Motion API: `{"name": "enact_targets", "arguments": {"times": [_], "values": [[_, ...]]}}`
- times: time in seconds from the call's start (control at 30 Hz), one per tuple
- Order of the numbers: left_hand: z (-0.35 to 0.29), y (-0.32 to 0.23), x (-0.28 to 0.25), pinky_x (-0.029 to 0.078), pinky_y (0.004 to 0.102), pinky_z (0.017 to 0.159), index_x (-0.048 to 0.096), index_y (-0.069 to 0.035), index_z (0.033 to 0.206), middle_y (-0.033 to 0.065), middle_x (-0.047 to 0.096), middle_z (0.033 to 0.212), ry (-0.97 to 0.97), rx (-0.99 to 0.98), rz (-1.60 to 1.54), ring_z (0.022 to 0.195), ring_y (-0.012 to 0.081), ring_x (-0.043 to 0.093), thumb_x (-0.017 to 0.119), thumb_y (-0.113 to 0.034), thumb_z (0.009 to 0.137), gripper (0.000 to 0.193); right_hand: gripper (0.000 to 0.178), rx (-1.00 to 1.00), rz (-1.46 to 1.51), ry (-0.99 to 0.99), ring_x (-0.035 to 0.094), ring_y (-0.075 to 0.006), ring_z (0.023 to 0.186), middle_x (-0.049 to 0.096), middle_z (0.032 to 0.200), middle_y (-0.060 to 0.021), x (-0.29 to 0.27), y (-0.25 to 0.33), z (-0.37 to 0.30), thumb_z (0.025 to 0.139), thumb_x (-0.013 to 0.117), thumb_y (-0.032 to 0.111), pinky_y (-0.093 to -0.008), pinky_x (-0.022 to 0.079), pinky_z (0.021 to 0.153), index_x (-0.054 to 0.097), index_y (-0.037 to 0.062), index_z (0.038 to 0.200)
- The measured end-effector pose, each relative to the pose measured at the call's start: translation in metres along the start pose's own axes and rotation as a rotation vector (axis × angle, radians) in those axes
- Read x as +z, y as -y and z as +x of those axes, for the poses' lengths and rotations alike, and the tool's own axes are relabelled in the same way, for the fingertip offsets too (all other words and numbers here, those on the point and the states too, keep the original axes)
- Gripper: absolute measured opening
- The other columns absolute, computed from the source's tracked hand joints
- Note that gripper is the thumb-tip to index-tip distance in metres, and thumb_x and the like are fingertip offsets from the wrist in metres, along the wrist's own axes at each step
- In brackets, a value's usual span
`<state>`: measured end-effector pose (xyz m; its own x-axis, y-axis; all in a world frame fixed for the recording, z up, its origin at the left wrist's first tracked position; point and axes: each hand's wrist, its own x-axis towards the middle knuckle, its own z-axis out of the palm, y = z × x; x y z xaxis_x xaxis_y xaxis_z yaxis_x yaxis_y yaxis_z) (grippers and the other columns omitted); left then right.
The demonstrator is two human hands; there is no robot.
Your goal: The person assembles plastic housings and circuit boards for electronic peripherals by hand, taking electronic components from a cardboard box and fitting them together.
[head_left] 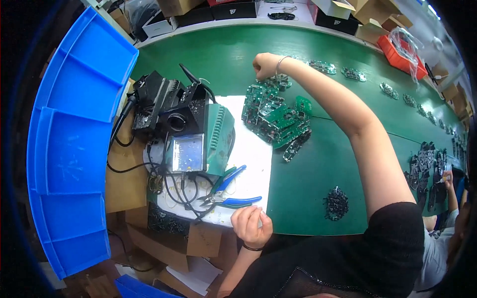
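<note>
My right hand [267,66] reaches far over the green bench, its fingers closed at the back edge of a pile of green circuit boards [278,118]. Anything between those fingers is hidden. Close to me, my left hand [252,227] is curled with the fingers bent in, at the front edge of a white sheet [256,179]; whether it holds something small does not show. Just beyond it lie blue-handled cutting pliers [240,200], with a second blue-and-green handled pair [230,181] behind. A dark cluster of small parts [336,203] sits to the right on the bench.
A green soldering station [219,139] with a black iron holder and cables stands left of the boards. Blue bins [74,144] line the far left. Several boards [354,74] run along the back right, near a red crate [401,57]. Another person's hand [447,179] is at far right.
</note>
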<state>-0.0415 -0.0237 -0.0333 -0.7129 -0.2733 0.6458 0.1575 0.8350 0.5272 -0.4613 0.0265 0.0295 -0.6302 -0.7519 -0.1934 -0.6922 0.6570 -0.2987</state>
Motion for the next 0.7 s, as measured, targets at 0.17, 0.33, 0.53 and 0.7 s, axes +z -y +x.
{"name": "enact_targets", "arguments": {"times": [0.17,0.33,0.53,0.7], "values": [[0.041,-0.011,-0.005,0.042,0.0387,0.078,0.062,0.000,0.086,0.0132,0.058,0.090,0.173,-0.090,-0.157,0.086,0.0308,0.053,0.063,-0.006,0.072,0.015,0.023,0.039,0.044,-0.028,0.064,-0.0276,0.080,0.067,0.082,-0.0126,0.003,-0.014,-0.007,0.060,0.076,0.013,-0.0359,0.051,0.072,0.066,0.0053,0.079],[0.150,-0.025,0.038,0.037,0.0434,0.089,0.058,0.003,0.104,0.0192,0.050,0.108,0.269,0.077,-0.251,0.103,0.0349,0.046,0.063,-0.015,0.077,0.033,0.026,0.025,-0.033,-0.157,0.064,-0.0272,0.080,0.067,0.083,-0.0136,0.006,-0.020,-0.009,0.058,0.077,0.015,-0.0354,0.051,0.072,0.067,0.0041,0.079],[0.214,0.000,0.122,0.038,0.0449,0.093,0.052,-0.001,0.118,0.0204,0.048,0.117,0.219,0.054,0.211,0.116,0.0347,0.042,0.068,-0.029,0.074,0.055,0.021,-0.055,0.030,-0.166,0.058,-0.0173,0.056,0.062,0.070,-0.0088,-0.042,-0.043,-0.005,0.066,0.064,0.012,-0.0313,0.048,0.053,0.063,0.0025,0.085],[0.229,0.026,0.123,0.044,0.0453,0.088,0.048,-0.006,0.123,0.0197,0.054,0.113,0.511,-0.154,0.260,0.110,0.0357,0.049,0.074,-0.033,0.066,0.068,0.012,0.187,0.868,-0.549,0.061,-0.0142,0.048,0.060,0.061,-0.0051,-0.029,-0.036,0.027,0.073,0.062,0.008,-0.0269,0.049,0.046,0.063,0.0009,0.083]]}}
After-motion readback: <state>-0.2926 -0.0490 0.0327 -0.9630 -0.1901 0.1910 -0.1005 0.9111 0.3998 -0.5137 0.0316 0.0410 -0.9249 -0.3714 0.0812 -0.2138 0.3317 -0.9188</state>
